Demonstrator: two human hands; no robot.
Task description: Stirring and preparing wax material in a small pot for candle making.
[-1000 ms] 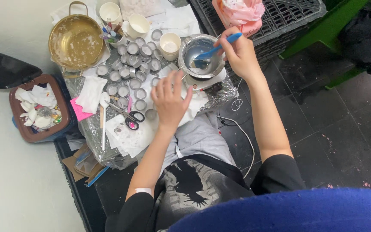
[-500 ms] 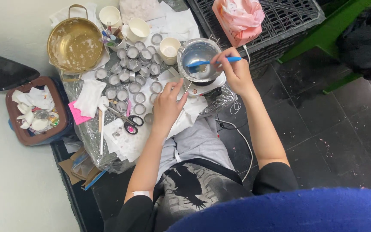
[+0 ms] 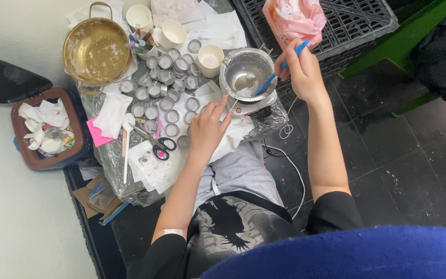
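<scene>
Stir gently with blue-handled spatula (image 3: 277, 77) pinched in right fingers (image 3: 291, 66); steady small steel melting pot (image 3: 247, 72) with loose left fingers (image 3: 218, 109).

Two hands, left (image 3: 207, 129) and right (image 3: 300, 70). One steel melting pot (image 3: 246, 70), one blue stirrer (image 3: 277, 77), one brass pan (image 3: 95, 50), three cream cups (image 3: 210, 58), one pair of scissors (image 3: 156, 143), one pink bag (image 3: 295, 18), one brown bin (image 3: 19, 132). Some two dozen small round tins (image 3: 162, 88), exact number unclear.
</scene>
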